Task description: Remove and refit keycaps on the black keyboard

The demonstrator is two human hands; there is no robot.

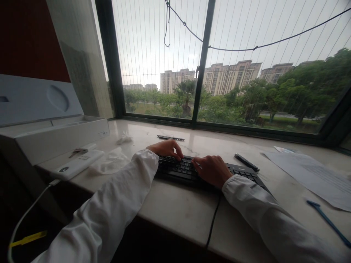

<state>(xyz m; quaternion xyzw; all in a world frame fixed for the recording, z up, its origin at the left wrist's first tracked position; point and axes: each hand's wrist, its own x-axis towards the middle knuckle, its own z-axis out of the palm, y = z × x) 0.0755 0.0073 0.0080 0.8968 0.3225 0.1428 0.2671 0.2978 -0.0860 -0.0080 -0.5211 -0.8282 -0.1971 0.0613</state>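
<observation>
A black keyboard (241,172) lies on a pale stone windowsill (178,208) in front of me. My left hand (166,148) rests on the keyboard's left end with its fingers curved down onto the keys. My right hand (212,170) lies over the middle of the keyboard, fingers bent onto the keys. Neither hand holds anything. Both arms wear white sleeves. The keyboard's black cable (214,219) runs down over the sill's front edge.
An open white box (55,137) stands at the left, a white power bank (75,164) with a white cable and keys beside it. Crumpled tissue (109,162), a dark strip (170,137), a black pen-like object (246,162), papers (315,175) and a blue tool (327,221) lie around. A large window rises behind.
</observation>
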